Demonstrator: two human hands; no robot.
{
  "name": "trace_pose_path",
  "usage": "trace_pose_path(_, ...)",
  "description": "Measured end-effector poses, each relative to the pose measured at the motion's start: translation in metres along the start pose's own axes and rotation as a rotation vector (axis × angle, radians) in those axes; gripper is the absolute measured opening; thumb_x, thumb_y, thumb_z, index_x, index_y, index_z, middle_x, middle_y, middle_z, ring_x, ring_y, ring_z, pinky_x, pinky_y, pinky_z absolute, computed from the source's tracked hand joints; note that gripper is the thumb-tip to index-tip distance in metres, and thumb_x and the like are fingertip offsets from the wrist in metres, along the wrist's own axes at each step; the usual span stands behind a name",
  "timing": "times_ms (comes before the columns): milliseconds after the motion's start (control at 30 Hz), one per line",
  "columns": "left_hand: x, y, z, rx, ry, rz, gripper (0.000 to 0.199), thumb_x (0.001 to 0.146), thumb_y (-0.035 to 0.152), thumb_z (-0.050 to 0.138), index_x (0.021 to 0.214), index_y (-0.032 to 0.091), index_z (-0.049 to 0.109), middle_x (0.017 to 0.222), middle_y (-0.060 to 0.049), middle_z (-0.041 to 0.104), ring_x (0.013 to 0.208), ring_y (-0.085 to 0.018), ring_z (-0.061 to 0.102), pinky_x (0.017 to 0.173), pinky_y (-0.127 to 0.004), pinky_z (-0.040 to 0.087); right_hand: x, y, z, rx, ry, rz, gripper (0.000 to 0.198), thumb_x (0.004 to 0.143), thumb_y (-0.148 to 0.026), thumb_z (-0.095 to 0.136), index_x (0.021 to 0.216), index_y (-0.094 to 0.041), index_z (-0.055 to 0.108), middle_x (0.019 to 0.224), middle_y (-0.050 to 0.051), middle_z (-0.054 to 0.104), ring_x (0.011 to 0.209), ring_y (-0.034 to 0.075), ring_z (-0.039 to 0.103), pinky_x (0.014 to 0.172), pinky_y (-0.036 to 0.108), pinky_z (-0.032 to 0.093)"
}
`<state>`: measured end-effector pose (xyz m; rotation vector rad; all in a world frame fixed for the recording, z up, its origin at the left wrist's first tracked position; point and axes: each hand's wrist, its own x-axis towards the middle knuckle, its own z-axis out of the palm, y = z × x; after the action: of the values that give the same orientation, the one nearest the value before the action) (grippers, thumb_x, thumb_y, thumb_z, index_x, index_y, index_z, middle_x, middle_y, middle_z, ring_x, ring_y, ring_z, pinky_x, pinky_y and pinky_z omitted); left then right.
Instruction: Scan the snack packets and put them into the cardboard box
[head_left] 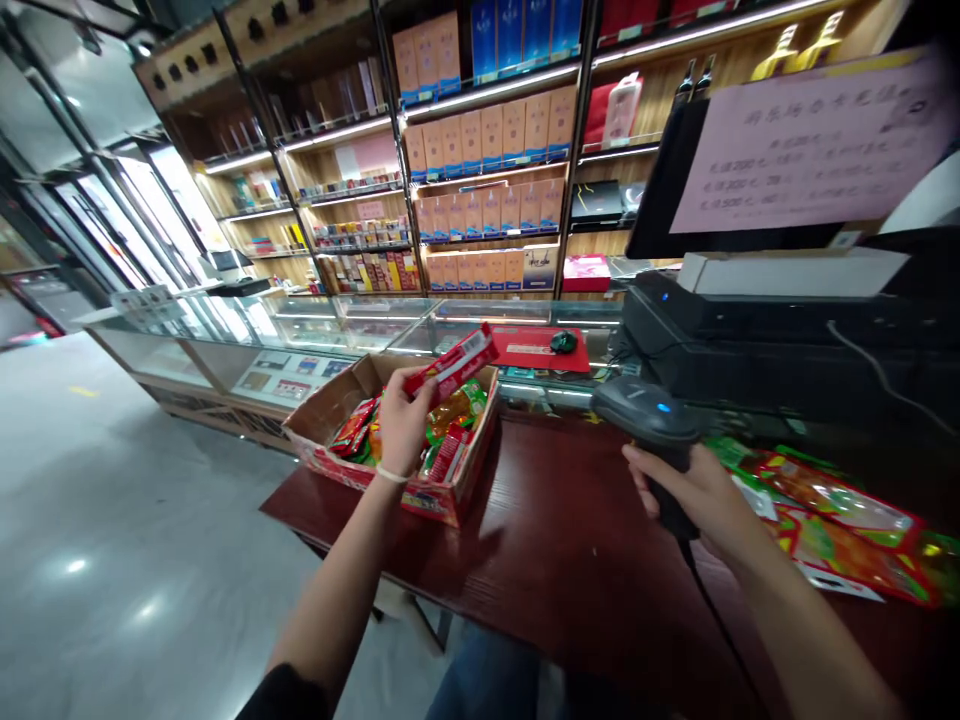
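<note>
My left hand [401,425] pinched a glossy, oblong red packet [461,362] by its lower end above an open red-and-brown cardboard box [442,503], while my right hand [705,500] was wrapped round a black handheld barcode scanner [645,408] over the dark red wooden worktop [555,500]. A slack pinch might have dropped the packet; a snagged black cable [708,603] might have tugged the scanner askew.

Lit wooden shelves [655,105]; glass counter [352,322]; grey floor [112,480]; bright windows [176,180]

Glossy plastic packet [459,364], plastic scanner [641,407], cardboard box [330,403], glossy wooden table [551,510]
</note>
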<state>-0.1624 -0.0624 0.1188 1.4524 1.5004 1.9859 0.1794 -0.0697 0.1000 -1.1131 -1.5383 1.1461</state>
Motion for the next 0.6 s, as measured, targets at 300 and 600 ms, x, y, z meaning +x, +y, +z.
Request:
trace_pose_path(300,0.003,-0.06,-0.098,0.397,-0.154,0.007,0.039,0.075,0.011,0.056,0.111,0.023,0.067,0.115,-0.006,0.07,0.11,-0.024,0.063,0.102,-0.04,0.046,0.02,-0.008,0.082,-0.014,-0.191,0.027,0.046,0.075,-0.06,0.071,0.085,-0.022,0.048,0.054,-0.006,0.053,0.038,0.011,0.049,0.04,0.024,0.038)
trace_pose_path(600,0.003,-0.071,-0.094,0.107,-0.142,-0.147,0.03,0.079,0.034,0.064,0.104,0.017,0.064,0.104,-0.011,0.072,0.102,-0.023,0.068,0.098,-0.043,0.049,0.018,-0.006,0.08,-0.013,-0.166,0.037,0.043,0.077,-0.057,0.071,0.087,-0.022,0.048,0.056,-0.007,0.054,0.038,0.01,0.049,0.04,0.023,0.037)
